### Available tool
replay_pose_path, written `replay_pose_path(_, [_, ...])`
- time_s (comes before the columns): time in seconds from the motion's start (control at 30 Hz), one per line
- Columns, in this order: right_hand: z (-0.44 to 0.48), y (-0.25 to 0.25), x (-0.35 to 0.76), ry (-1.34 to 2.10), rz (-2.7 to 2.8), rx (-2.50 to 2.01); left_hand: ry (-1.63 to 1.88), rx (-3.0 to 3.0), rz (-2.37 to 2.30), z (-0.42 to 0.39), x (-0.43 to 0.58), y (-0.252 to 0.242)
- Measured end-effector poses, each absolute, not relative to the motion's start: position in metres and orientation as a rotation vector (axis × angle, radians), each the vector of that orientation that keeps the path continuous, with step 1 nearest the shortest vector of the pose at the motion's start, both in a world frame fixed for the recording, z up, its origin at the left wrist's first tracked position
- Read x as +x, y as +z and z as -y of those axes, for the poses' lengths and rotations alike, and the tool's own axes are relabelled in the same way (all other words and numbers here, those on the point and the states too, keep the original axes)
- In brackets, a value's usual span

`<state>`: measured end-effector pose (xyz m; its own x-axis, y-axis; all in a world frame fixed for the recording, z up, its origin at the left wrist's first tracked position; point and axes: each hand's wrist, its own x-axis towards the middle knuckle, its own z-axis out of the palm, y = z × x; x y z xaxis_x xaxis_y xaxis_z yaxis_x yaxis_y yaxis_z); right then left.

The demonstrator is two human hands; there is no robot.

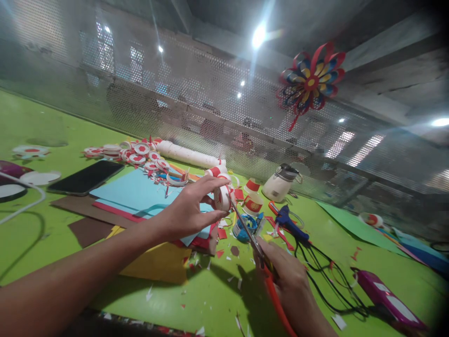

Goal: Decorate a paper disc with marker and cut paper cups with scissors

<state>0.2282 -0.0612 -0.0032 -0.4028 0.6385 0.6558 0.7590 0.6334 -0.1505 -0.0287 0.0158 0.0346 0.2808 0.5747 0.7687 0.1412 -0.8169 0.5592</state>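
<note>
My left hand (191,206) pinches a small red-and-white paper roll piece (222,196) between thumb and fingers, above the stacked coloured paper. My right hand (286,276) is closed round orange-handled scissors (257,245), whose blades reach up and left to the paper piece. A row of finished red-and-white paper rounds (136,154) lies further back on the green table (52,126).
A black phone (86,178) lies left of light blue paper sheets (140,192). A white tube (187,155), a blue glue gun (291,223) with black cords, a white jar (280,185) and a purple device (386,296) stand around. A paper flower (310,82) hangs on the mesh wall.
</note>
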Motion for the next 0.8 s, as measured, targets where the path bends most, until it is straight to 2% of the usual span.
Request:
replay_pose_path(0.47, [0.064, 0.002, 0.224, -0.124, 2.156, -1.123, 1.492, 2.140, -0.655, -0.013, -0.028, 0.038])
replay_pose_path(0.8, [0.056, 0.006, 0.222, 0.034, 2.126, -1.057, 1.368, 1.840, -0.579, -0.013, -0.031, 0.044])
